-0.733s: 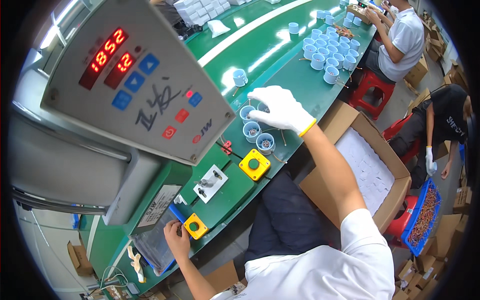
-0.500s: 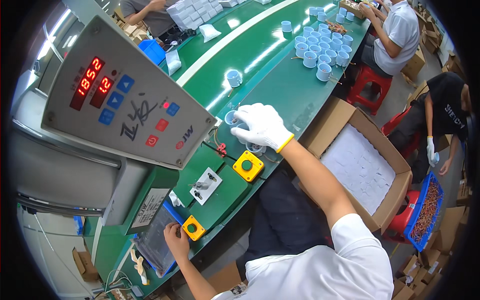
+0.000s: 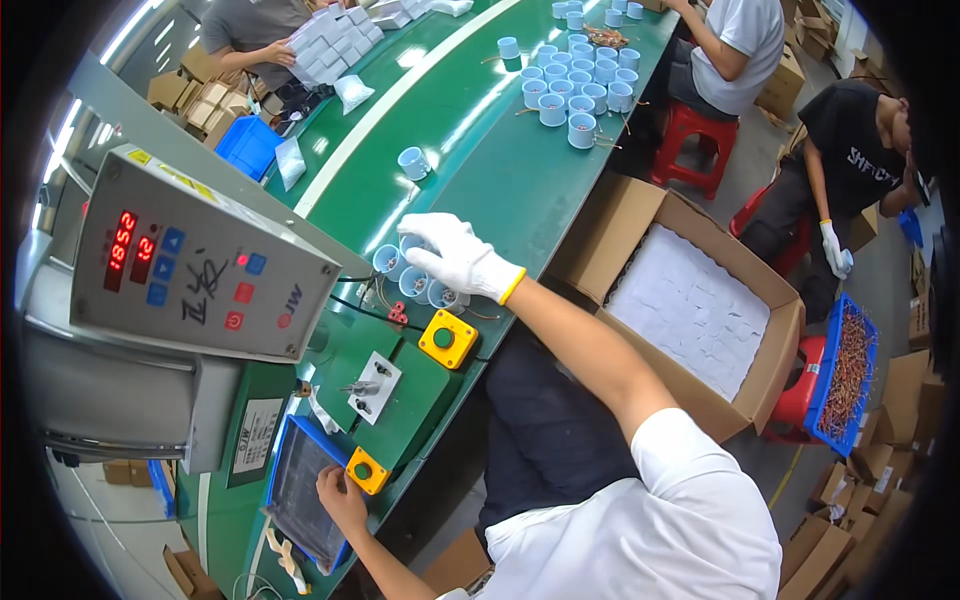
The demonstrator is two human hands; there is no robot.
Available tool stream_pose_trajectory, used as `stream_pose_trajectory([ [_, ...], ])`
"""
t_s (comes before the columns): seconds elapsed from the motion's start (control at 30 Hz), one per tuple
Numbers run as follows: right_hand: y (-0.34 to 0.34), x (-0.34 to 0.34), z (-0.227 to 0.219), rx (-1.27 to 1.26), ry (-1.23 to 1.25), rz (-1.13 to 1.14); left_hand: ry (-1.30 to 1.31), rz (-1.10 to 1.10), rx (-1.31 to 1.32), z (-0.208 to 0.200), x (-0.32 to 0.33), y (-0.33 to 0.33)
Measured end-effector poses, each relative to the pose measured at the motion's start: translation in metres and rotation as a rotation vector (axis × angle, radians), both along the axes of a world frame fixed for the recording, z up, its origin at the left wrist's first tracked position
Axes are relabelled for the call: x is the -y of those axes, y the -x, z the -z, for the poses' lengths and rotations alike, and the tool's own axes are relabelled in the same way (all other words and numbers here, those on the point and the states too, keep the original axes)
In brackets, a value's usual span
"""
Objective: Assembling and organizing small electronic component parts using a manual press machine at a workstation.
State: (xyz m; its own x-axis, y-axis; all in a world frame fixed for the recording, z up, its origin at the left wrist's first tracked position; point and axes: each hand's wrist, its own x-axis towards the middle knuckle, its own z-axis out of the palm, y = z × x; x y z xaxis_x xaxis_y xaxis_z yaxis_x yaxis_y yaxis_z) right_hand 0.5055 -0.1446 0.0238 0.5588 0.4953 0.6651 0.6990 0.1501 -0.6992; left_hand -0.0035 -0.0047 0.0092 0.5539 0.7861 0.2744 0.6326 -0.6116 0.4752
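My right hand, in a white glove with a yellow cuff, has its fingers curled round the rim of a light blue cup on the green bench. Close by stand more such cups with small reddish parts inside, one cup to the left and another cup below the fingers. My bare left hand rests at the right rim of a blue tray, its fingers loosely bent and a little apart, with nothing visible in them. Beside it sits a yellow button box with a green button.
A machine with a red-lit display panel rises at left. A green fixture carries a metal plate, near a second yellow button box. Many blue cups crowd the far bench. An open carton stands right; co-workers sit beyond.
My view has shifted, so the bench appears lower and further left. My right hand has stayed among the near cups, and several now show beside it. My left hand remains by the tray.
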Motion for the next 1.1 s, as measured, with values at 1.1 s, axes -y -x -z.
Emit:
stream_pose_trajectory([
  [1.1,-0.305,0.143,-0.044,0.380,1.129,0.153,0.046,-0.097,-0.065,0.005,-0.006,0.012],
])
